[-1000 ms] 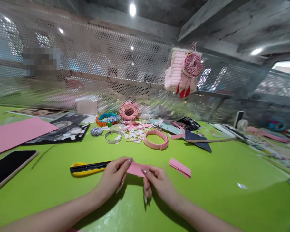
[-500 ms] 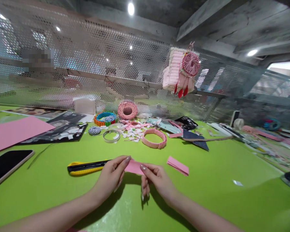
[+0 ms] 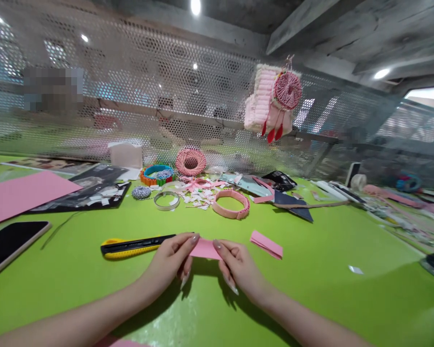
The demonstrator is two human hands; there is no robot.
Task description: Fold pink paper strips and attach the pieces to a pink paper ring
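Observation:
A small pink paper piece (image 3: pixel 204 249) is held just above the green table (image 3: pixel 311 279) between both hands. My left hand (image 3: pixel 169 262) pinches its left end with thumb and forefinger. My right hand (image 3: pixel 238 267) pinches its right end, the other fingers curled down. A yellow and black utility knife (image 3: pixel 130 246) lies just left of my left hand. A second folded pink paper piece (image 3: pixel 266 243) lies to the right of my right hand.
A phone (image 3: pixel 10 246) and a pink sheet (image 3: pixel 21 193) lie at the left. Farther back are a pink paper ring (image 3: pixel 231 204), a clear tape ring (image 3: pixel 167 200), paper scraps, a woven pink disc (image 3: pixel 191 161) and magazines. A perforated metal screen with a hanging pink ornament (image 3: pixel 275 99) bounds the table.
Both hands stay on the pink paper piece. The fingers of my right hand have shifted slightly, and the view has tilted a little.

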